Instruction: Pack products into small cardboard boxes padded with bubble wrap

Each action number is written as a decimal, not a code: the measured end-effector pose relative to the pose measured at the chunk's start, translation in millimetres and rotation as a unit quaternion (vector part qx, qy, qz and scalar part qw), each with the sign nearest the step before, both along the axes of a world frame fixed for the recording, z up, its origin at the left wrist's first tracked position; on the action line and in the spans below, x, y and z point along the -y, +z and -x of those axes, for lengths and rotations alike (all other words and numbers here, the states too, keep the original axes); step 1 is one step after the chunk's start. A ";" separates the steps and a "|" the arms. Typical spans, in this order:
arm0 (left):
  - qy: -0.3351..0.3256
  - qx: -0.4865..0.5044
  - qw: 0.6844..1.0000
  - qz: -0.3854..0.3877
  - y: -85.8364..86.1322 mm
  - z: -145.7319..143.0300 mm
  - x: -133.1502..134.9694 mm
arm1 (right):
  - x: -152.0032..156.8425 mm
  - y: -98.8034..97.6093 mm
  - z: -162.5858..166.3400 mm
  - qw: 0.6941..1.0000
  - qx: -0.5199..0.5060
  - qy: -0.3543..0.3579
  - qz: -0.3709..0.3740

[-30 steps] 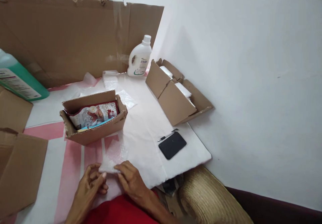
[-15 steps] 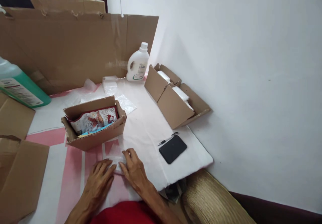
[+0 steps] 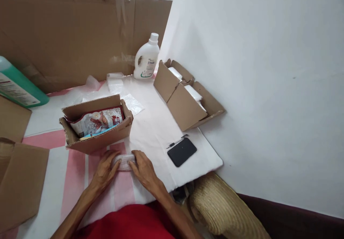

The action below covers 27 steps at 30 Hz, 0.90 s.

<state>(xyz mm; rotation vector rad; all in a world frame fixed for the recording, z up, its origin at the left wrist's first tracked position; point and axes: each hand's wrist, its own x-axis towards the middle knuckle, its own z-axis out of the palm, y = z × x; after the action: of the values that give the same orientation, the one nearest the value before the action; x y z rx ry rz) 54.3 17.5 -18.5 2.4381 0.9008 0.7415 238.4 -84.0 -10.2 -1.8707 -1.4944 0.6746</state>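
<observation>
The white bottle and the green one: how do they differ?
The white bottle stands upright by the back cardboard; the green bottle lies tilted at the left edge, cropped. The white one shows its cap; the green one's cap is out of view. Both carry printed labels.

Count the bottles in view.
2. A white bottle stands at the back by the wall corner, against the cardboard sheet. A green bottle lies at the left edge, partly cut off. Others may be out of frame.
</observation>
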 end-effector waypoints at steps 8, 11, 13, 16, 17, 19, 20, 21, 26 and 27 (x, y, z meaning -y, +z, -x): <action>-0.019 -0.056 0.992 -0.109 -12.1 2.3 13.6 | -3.8 10.0 -3.9 0.999 0.028 0.015 -0.013; -0.009 -0.079 0.987 -0.138 -21.1 -0.6 10.6 | -4.5 7.1 -6.6 0.998 0.049 0.038 0.002; -0.012 -0.069 0.986 -0.152 -21.9 -6.1 6.0 | -5.3 5.4 -9.4 0.997 0.052 0.053 0.013; -0.042 -0.042 0.986 -0.155 -3.5 -17.5 4.2 | -2.1 14.4 -18.0 0.998 0.043 0.055 0.005; -0.054 -0.025 0.989 -0.136 9.0 -21.0 5.9 | 0.0 22.7 -22.1 0.998 0.022 0.053 -0.003; -0.076 0.020 0.995 -0.068 42.6 -25.7 10.9 | 3.3 48.8 -31.0 0.997 -0.053 0.053 -0.025; -0.082 0.048 0.995 -0.031 62.7 -26.2 12.6 | 3.1 66.2 -35.0 0.993 -0.095 0.056 -0.039; -0.083 0.076 0.994 -0.009 84.0 -25.4 12.7 | 0.8 85.6 -38.2 0.989 -0.129 0.058 -0.053; 0.000 0.132 0.989 -0.062 179.7 -8.4 -26.2 | -51.8 181.1 -37.9 0.974 -0.143 0.099 -0.146; 0.034 0.126 0.989 -0.072 191.9 -4.8 -40.4 | -68.9 194.0 -35.8 0.973 -0.130 0.101 -0.160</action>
<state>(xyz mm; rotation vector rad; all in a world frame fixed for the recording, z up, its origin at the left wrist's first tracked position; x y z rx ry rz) 59.1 57.9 173.4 2.3726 0.8605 1.1462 274.2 -15.1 183.7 -1.3474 -1.5275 0.6940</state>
